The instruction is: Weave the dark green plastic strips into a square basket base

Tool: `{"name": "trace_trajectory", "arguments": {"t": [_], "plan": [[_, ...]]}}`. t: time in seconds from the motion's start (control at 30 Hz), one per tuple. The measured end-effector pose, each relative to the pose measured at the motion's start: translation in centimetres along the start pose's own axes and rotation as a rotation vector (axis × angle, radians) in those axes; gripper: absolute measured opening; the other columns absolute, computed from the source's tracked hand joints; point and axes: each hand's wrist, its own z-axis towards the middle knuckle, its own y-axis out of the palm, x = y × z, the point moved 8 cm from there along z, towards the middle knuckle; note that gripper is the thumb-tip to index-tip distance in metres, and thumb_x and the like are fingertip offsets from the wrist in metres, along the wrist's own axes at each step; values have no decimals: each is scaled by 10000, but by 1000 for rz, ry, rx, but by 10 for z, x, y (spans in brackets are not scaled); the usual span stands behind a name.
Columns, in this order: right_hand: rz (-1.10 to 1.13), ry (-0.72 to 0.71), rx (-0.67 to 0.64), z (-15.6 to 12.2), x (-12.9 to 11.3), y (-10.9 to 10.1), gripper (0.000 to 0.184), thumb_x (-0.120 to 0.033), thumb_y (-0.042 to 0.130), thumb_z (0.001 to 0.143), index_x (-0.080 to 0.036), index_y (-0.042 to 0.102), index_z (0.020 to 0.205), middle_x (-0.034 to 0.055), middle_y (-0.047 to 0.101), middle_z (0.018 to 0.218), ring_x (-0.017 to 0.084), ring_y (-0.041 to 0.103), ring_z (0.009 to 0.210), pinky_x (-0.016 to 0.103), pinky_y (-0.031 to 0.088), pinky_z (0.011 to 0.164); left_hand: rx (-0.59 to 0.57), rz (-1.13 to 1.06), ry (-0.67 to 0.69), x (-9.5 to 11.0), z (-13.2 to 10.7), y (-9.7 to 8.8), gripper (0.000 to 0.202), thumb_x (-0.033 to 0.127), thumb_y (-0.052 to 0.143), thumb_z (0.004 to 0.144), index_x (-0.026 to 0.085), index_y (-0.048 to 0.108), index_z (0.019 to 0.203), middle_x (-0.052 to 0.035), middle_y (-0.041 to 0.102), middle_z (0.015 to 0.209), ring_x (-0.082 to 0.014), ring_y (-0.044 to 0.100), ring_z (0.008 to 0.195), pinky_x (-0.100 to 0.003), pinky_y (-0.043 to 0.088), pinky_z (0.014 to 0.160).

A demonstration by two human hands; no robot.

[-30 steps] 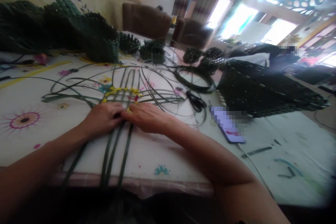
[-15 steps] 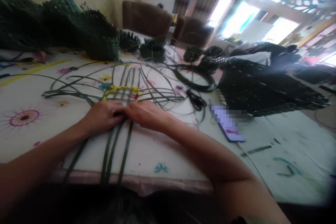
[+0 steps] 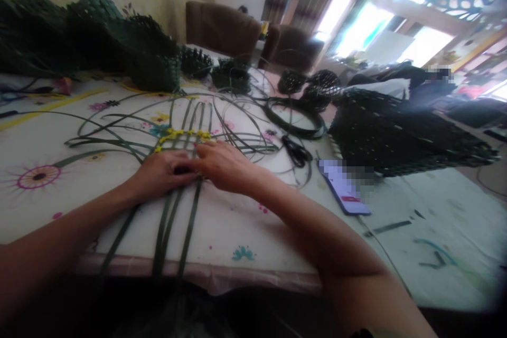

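Dark green weaving strips (image 3: pixel 170 227) lie crossed on the flowered tablecloth (image 3: pixel 253 232), some running over its front edge. Yellow ties (image 3: pixel 186 133) form a row across the strips, just beyond my fingers. My left hand (image 3: pixel 164 169) is closed at the crossing, its fingertips bent onto the strips. Beside it, touching or nearly so, my right hand (image 3: pixel 222 166) reaches over from the right with its fingers curled down on the same strips. The exact spot pinched between the fingertips is hidden by the hands.
A coil of green strip (image 3: pixel 295 121), black scissors (image 3: pixel 296 151) and a purple phone-like item (image 3: pixel 344 190) lie to the right. Behind them is a large dark woven basket (image 3: pixel 404 132). More dark woven baskets (image 3: pixel 146 53) stand at the back left. Strip scraps (image 3: pixel 388 228) lie at right.
My right hand has shifted slightly forward, with its fingers now spread more over the strips. A green strip end now lies over the printed flower at left. My left hand has barely moved.
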Motion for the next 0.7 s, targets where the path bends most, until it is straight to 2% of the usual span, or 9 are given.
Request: {"name": "trace_trajectory", "arguments": {"t": [0.07,0.17,0.27,0.37,0.53,0.7], "plan": [[-14,-69,-20,-3,-6,-4,347,-24,527,1065,-189,743,1282,145,741,1247,238,671,1152,347,468,925,-3,3,1,-1,-1,1,324,523,664,945,254,844,916,-19,759,960,-202,707,896,-295,490,783],[-17,-24,-79,-6,-5,-5,335,-15,515,1071,-162,773,1227,152,744,1242,241,663,1152,344,459,903,5,0,10,0,-1,1,341,527,653,950,242,826,877,-22,747,941,-194,694,871,-293,483,763],[-41,26,-27,-6,-5,-10,319,-56,490,1100,-130,799,1135,180,739,1276,266,653,1196,371,467,930,20,-1,2,0,-1,0,359,538,640,958,240,830,896,-25,745,940,-193,688,862,-294,486,761],[-74,17,7,-6,-14,-9,348,-112,478,1125,-124,806,1011,188,763,1205,303,640,1263,414,471,993,26,9,14,3,0,0,325,498,644,945,231,809,860,-28,740,926,-199,688,869,-301,484,769],[-107,151,-118,-8,-18,8,321,-77,500,1092,-117,814,1039,198,790,1188,294,698,1175,404,495,935,19,6,14,4,1,1,308,481,650,948,225,800,866,-29,723,904,-196,677,848,-299,474,756],[-81,228,-97,-9,-19,6,316,-79,508,1071,-108,823,1067,223,774,1244,304,692,1213,391,509,924,34,29,13,5,1,1,271,449,657,934,222,779,850,-26,719,889,-198,675,849,-305,467,762]]}}
